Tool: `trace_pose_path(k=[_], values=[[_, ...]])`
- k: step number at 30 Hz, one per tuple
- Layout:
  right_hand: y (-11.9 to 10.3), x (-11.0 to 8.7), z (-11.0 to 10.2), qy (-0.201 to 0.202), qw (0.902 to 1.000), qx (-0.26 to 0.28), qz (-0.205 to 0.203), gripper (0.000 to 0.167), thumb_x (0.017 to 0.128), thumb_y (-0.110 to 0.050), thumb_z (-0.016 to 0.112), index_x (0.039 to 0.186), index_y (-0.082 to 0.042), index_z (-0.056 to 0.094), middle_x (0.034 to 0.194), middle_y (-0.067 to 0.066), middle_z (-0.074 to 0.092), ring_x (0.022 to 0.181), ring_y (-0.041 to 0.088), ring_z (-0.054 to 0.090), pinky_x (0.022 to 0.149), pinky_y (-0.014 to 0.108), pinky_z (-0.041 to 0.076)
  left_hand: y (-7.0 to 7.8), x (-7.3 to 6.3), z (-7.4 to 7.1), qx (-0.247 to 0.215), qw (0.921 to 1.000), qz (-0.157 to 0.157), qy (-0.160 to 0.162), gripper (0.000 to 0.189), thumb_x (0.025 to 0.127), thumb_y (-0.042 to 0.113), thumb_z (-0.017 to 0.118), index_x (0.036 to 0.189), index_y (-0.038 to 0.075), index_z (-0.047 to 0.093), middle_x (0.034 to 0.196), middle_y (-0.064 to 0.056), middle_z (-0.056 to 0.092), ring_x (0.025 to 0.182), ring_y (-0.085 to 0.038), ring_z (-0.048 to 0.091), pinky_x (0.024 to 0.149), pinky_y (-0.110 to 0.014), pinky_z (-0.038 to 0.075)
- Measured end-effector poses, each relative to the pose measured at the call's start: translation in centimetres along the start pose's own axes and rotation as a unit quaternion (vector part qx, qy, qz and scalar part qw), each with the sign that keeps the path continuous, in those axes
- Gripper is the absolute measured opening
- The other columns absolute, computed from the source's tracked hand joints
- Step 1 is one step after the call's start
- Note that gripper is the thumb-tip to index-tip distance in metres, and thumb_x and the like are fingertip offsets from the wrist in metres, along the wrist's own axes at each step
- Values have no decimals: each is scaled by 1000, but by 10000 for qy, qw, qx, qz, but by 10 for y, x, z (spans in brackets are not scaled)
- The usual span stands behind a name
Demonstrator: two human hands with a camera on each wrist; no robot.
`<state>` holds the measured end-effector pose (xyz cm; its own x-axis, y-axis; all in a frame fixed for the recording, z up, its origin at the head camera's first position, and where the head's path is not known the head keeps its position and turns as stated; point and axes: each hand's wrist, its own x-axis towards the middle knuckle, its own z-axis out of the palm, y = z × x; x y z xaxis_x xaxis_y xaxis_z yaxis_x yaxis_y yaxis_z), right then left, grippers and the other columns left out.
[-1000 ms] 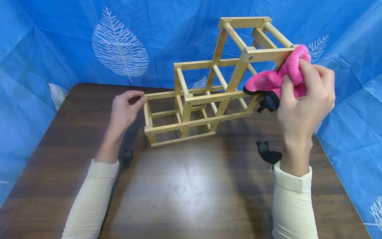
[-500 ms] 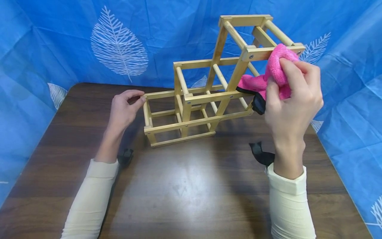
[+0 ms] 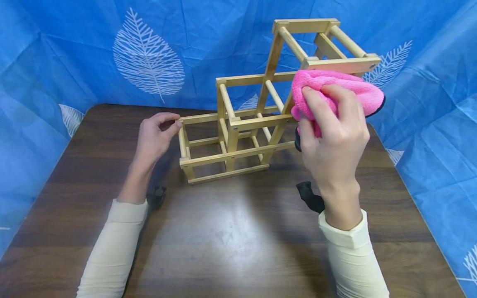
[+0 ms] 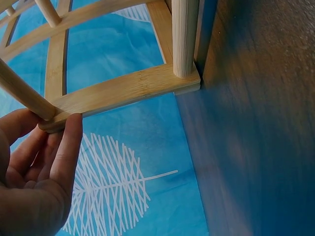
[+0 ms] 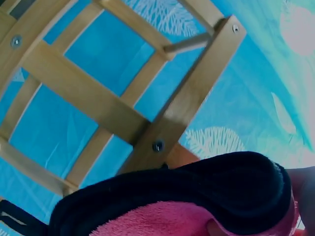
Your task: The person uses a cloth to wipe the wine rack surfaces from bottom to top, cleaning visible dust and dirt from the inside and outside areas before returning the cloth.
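A stepped wooden rack [image 3: 234, 120] of slats and round dowels stands on the table, its tallest tier at the right. My left hand [image 3: 154, 138] pinches the rack's low left corner between thumb and fingers; the left wrist view shows the fingertips [image 4: 74, 128] at the slat's end beside a dowel. In my right hand [image 3: 337, 136] is a bunched pink fluffy cloth [image 3: 344, 85] with black edging, held against the front of the rack below the top tier. The cloth hides part of an upright there. In the right wrist view its black edge [image 5: 246, 191] lies close to a slat with screws.
The dark wood-grain table [image 3: 223, 244] reaches toward me in front of the rack. Blue sheeting [image 3: 205, 41] with white leaf prints hangs behind and at both sides. Black straps [image 3: 311, 198] hang near the wrists.
My right hand has moved left and slightly down with the pink cloth, from the top tier's right corner to below its front slat. The left hand and the rack have stayed in place.
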<state>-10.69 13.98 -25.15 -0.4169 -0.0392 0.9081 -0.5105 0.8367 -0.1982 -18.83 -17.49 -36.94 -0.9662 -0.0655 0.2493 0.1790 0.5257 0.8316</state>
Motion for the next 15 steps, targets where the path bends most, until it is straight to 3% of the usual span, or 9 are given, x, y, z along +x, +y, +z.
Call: trace_pose_path(k=[8,15], values=[[-8,-10,6,-349,9981,-382,-326,23,91,-12,66,112,-10,74,112,17,65,103,38,61,83,56,52,-1,1,1,25,10000,17,-36,27,97,12,63,120,-1,68,120,-16,65,107,-26,59,93,-43,49],[-12,-16,6,-487,9981,-200,-307,25,89,-10,68,112,-11,75,113,17,65,103,39,61,79,59,52,-2,0,1,19,10000,43,-3,26,96,11,64,119,-1,69,119,-16,66,106,-26,60,92,-43,49]])
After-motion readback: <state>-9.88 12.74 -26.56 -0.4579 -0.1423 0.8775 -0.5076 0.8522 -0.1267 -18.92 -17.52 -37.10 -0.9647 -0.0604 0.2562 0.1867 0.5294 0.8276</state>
